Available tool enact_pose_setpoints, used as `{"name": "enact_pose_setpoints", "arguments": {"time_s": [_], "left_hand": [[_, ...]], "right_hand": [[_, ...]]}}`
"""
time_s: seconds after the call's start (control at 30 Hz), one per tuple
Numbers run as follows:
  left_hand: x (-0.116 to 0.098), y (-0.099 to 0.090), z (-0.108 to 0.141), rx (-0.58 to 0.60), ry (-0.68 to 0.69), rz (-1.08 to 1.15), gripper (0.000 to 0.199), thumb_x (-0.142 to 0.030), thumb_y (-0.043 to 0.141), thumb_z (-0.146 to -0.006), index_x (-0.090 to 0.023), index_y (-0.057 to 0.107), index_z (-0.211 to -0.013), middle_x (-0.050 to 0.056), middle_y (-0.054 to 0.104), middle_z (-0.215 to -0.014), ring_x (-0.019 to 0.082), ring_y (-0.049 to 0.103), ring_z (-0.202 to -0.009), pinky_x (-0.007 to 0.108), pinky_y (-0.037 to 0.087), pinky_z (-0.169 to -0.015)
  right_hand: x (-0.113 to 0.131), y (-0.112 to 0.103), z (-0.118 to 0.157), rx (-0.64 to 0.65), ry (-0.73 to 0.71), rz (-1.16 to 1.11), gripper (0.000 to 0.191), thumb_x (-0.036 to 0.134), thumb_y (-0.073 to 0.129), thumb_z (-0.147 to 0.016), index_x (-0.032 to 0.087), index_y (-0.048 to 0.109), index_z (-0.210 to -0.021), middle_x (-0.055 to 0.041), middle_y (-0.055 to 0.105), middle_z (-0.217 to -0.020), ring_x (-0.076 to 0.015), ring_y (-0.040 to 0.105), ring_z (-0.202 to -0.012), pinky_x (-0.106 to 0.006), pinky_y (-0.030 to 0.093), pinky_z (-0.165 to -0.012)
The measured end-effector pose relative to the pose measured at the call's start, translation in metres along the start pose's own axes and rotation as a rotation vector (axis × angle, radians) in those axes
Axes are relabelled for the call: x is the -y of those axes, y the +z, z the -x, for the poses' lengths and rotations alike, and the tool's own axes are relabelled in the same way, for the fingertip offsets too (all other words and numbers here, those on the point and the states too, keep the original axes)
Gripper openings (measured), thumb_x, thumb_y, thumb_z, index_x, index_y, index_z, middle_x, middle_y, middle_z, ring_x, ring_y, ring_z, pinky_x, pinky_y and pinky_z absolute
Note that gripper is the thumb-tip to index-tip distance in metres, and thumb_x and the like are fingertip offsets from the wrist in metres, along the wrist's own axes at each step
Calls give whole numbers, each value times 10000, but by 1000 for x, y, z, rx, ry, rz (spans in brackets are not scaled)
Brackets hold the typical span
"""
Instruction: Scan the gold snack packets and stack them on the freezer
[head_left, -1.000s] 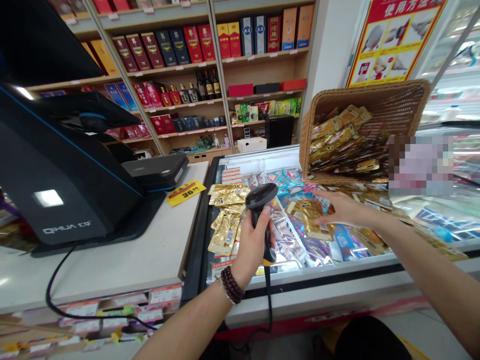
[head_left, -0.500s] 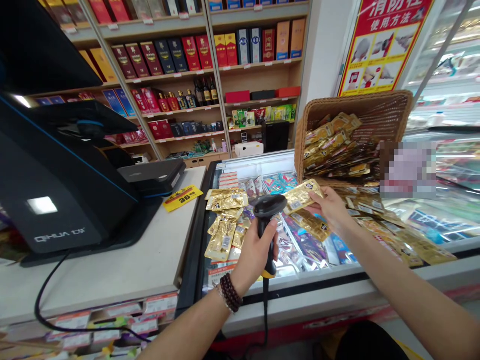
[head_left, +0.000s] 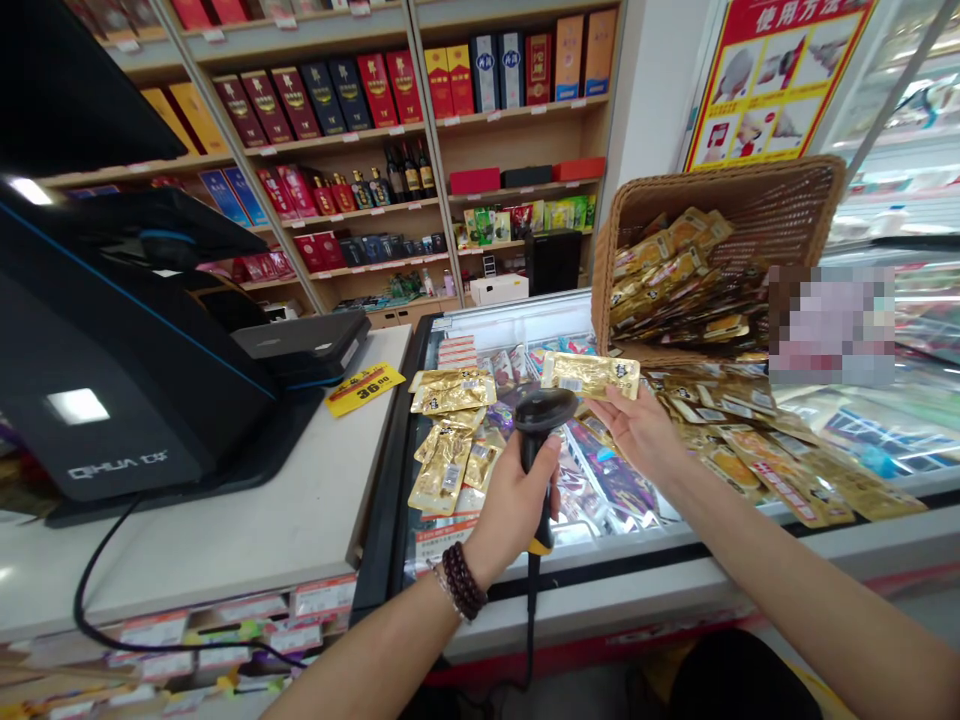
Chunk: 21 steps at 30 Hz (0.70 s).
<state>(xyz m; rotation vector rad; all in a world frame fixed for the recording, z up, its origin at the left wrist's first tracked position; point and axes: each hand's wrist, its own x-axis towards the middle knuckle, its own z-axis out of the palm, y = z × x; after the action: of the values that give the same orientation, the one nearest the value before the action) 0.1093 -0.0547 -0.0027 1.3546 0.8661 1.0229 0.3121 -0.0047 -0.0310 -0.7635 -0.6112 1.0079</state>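
My left hand is wrapped round the handle of a black barcode scanner, its cord hanging down. The scanner's head is beside the left end of a shiny gold foil packet. At the packet's lower right edge, my right hand holds it, with the barcode label showing. Left of the scanner lies a loose pile of similar gold packets on the glass freezer top. More gold packets spread beneath and beyond my right forearm.
A wicker basket tipped on its side holds many gold packets. To the left stand a dark checkout terminal and a yellow price tag on the white counter. Shelves of boxes and bottles rise behind.
The gold packet in my right hand has turned from slanted to nearly level and shifted slightly left. My right hand has moved left and its fingers have straightened. My left hand keeps the scanner nearly still.
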Motion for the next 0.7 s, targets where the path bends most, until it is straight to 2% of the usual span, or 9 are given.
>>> {"name": "enact_pose_setpoints", "arguments": {"time_s": [0.2, 0.4, 0.57, 0.7], "left_hand": [[2, 0, 0, -7, 11, 5, 458, -665, 644, -904, -223, 521, -900, -64, 560, -695, 75, 511, -427, 212, 417, -415], [3, -1, -1, -15, 7, -8, 472, -678, 651, -903, -223, 527, -895, -60, 560, -688, 78, 506, -432, 217, 412, -420], [0, 0, 2, -10, 11, 43, 483, -690, 660, -897, -228, 532, -950, -72, 561, -668, 79, 493, -432, 213, 406, -428], [-6, 0, 7, -21, 53, 94, 514, -722, 666, -886, -233, 507, -882, -67, 558, -634, 80, 488, -446, 214, 393, -451]], "right_hand": [[-1, 4, 2, 5, 7, -5, 285, 150, 804, -827, 297, 701, -1048, 26, 815, -1098, -136, 787, -1035, -364, 576, -1128], [-3, 2, 0, 16, 2, 5, 271, 160, 814, -830, 291, 690, -1032, 17, 810, -1115, -153, 784, -1068, -382, 569, -1139], [-4, 3, 1, -5, 43, -12, 255, 148, 773, -845, 293, 674, -1031, 26, 815, -1025, -156, 792, -1023, -396, 590, -1114], [-6, 5, 3, -49, 118, -10, 183, 126, 719, -859, 265, 679, -972, -4, 817, -971, -183, 797, -991, -394, 632, -1065]]}}
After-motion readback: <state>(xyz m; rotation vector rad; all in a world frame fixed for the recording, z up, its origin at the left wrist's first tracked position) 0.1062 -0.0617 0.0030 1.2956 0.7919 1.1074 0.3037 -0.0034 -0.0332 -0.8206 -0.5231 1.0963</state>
